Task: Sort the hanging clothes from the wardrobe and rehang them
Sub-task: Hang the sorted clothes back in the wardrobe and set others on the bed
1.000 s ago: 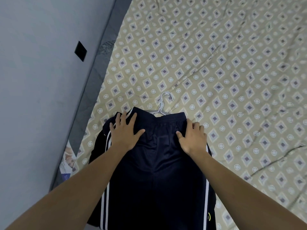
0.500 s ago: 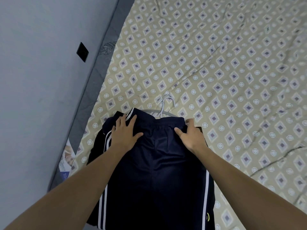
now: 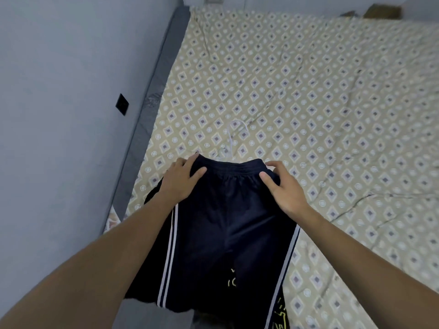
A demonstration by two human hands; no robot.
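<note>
Dark navy shorts (image 3: 228, 224) with white side stripes lie on the near part of the bed, waistband pointing away from me. My left hand (image 3: 180, 180) holds the waistband's left corner, fingers over the edge and thumb on top. The right corner is pinched by my right hand (image 3: 283, 186) between curled fingers and thumb. A white plastic hanger (image 3: 234, 136) lies blurred on the sheet just beyond the waistband; its lower part is hidden under the shorts.
The bed carries a beige sheet (image 3: 320, 96) with a diamond pattern and several creases. A grey wall (image 3: 59, 115) with a black switch plate (image 3: 122, 104) runs along the left, next to the grey mattress edge (image 3: 145, 115). Brown boxes (image 3: 380, 11) sit beyond the bed's far right.
Both hands moved from pressing flat on the shorts to holding the waistband corners. The waistband has drawn back toward me, so more of the hanger's hook shows.
</note>
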